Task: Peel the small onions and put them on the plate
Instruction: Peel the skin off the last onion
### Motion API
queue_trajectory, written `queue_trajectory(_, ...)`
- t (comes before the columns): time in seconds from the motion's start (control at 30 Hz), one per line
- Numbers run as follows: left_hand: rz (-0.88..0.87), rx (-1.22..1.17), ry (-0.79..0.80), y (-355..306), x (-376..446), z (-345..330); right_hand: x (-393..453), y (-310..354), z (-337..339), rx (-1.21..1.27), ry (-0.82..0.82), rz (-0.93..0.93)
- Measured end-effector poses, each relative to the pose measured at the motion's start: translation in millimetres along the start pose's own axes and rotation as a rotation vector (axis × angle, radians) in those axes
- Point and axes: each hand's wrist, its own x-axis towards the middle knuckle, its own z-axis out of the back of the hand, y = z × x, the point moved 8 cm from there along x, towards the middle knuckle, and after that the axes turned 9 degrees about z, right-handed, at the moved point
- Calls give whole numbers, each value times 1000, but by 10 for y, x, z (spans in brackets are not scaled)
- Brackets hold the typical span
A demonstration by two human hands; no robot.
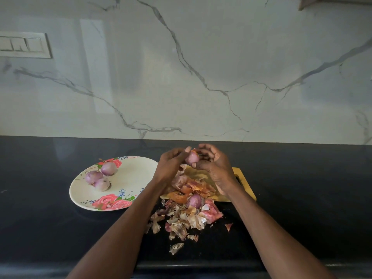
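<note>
- Both hands raised together over the board [244, 179], at 12 o'clock of the peel pile.
- L hand [171, 165] & R hand [214, 165] both pinch one small onion [192, 158] between them, fingers curled round it.
- Held onion: purple, mostly bare; long axis near upright, tilted a bit. A scrap of orange-brown skin clings at its top end, by the fingertips. Lower end points down toward the board. Which end is root, can't tell.
- Second onion [194, 200] lies in the peels at the board's near edge, at 6 o'clock of the hands; partly buried, long axis approx. upright in view, skin state unclear.
- Plate [128, 174]: white w/ pink rose print, at 9 o'clock of the board, just beside the L wrist.
- Three peeled onions [100, 176] on the plate, clustered in its left half, touching each other. Rear one has a short stem tip pointing to 10 o'clock; others' axes unclear.
- Peels [185, 216]: dry tan, orange, pink scraps heaped on the board & spilling onto the dark counter [40, 198] toward 6 o'clock, between the forearms.
- Marble-look wall [201, 57] behind; switch plate [24, 44] at 10 o'clock.
- No readable writing or brand anywhere.
</note>
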Motion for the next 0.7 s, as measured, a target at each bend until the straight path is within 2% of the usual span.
queue_trajectory(0.13,-12,-78,156,-10,-5,-64,-9,33,11,53,13,-15)
queue_trajectory(0.23,-7,-111,196,10,24,-43,-2,32,38,103,-20,-30)
queue_trajectory(0.4,13,-117,244,19,-3,-128,-17,88,167,-78,-144,44)
queue_trajectory(0.63,-2,2,170,50,33,-98,-1,161,171,-364,-122,161)
queue_trajectory(0.7,-31,-2,129,29,33,-78,6,121,163,-304,-119,116)
